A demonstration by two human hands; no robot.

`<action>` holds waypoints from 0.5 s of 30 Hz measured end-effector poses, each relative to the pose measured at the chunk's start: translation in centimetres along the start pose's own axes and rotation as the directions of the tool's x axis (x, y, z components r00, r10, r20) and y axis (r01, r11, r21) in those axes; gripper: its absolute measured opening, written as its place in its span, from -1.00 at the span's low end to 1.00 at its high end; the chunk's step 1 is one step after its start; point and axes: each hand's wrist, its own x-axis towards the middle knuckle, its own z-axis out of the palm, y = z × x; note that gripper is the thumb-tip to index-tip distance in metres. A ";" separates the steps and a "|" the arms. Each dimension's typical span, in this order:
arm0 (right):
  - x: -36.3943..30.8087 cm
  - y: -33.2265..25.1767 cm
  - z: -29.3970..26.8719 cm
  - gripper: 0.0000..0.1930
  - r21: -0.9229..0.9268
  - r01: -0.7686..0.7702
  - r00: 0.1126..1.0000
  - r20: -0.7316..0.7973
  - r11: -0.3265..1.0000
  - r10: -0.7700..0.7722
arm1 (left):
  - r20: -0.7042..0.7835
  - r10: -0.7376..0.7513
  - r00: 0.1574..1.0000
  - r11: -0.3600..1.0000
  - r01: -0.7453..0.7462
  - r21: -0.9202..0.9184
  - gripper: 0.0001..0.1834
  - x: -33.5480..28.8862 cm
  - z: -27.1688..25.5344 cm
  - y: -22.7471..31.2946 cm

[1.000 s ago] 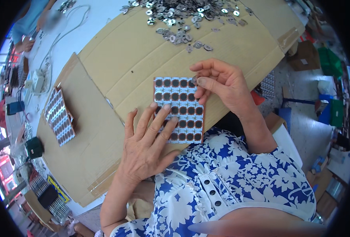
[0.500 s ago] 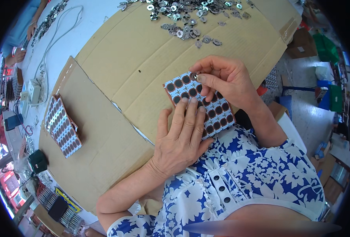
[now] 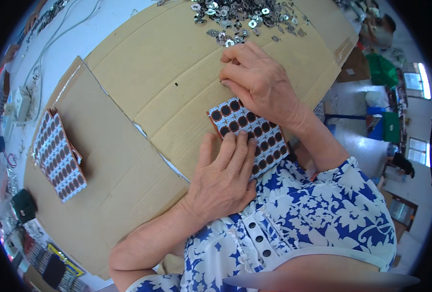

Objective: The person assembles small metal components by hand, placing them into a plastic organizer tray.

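Fingers (image 3: 238, 146) extended, our left hand (image 3: 217, 184) should steady the dotted sheet (image 3: 258, 131) by the cardboard's (image 3: 167, 102) near edge; we cannot tell if our curled right hand (image 3: 262, 80) grips anything.

Assy wkshop: heaped metal pcs (image 3: 252, 23) & stacked panels (image 3: 60, 156).

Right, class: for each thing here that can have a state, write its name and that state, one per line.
Dotted panel: lying at an angle, partly covered
Left hand: open, fingers resting on the dotted panel
Right hand: fingers curled; whether it holds anything is unclear
Stacked panels: piled, edges uneven
Metal pieces: loose, heaped and scattered
Cardboard: spread out, creased
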 end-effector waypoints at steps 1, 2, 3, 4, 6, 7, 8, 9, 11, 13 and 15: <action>0.3 -0.2 -0.2 -0.92 -0.047 0.039 0.999 0.023 0.998 -0.038 | -0.020 -0.008 1.000 1.000 0.007 -0.009 -0.10 -0.2 -0.2 -0.2; 0.3 -0.1 -0.3 -0.92 -0.052 0.053 0.998 0.039 0.997 -0.051 | -0.007 0.013 1.000 1.000 -0.013 -0.002 -0.13 -0.2 -0.3 -0.4; 0.2 0.2 -0.2 -0.91 -0.037 0.039 0.997 0.075 0.999 -0.037 | 0.008 0.032 0.999 0.999 -0.032 0.006 -0.15 -0.2 -0.2 -0.4; 0.1 0.1 0.1 -0.91 -0.017 0.021 0.994 0.107 1.000 -0.019 | 0.000 0.021 1.000 1.000 -0.021 0.003 -0.15 -0.3 -0.1 -0.5; 0.1 -0.4 -0.7 -0.90 0.004 0.011 0.993 0.115 1.000 -0.011 | -0.003 0.048 0.999 0.998 -0.047 0.038 -0.20 -0.5 0.4 -0.4; 0.2 -0.8 -0.8 -0.88 0.020 -0.011 0.994 0.110 1.000 0.009 | -0.002 0.039 0.999 0.999 -0.039 0.038 -0.20 -0.5 0.6 -0.5; 0.1 -1.7 -1.1 -0.88 0.021 -0.008 0.993 0.118 1.000 0.006 | -0.005 0.032 0.999 0.998 -0.032 0.052 -0.21 -0.4 0.7 -0.4; -0.2 -2.9 -1.5 -0.88 0.321 -0.343 0.932 0.233 0.883 0.278 | -0.008 0.026 1.000 0.998 -0.026 0.065 -0.22 -0.4 0.9 -0.2; -1.1 -4.1 -1.5 -0.88 0.530 -0.626 0.780 0.420 0.572 0.464 | -0.002 0.020 1.000 0.994 -0.020 0.108 -0.21 -0.2 1.0 0.2; -2.2 -4.5 -0.8 -0.89 0.613 -0.616 0.788 0.464 0.496 0.405 | -0.079 -0.008 0.997 0.997 0.013 0.073 -0.28 -0.1 1.3 0.4; -2.4 -5.1 -0.5 -0.91 0.589 -0.606 0.796 0.440 0.535 0.416 | -0.086 -0.012 0.996 0.998 0.016 0.056 -0.29 -0.2 1.4 0.3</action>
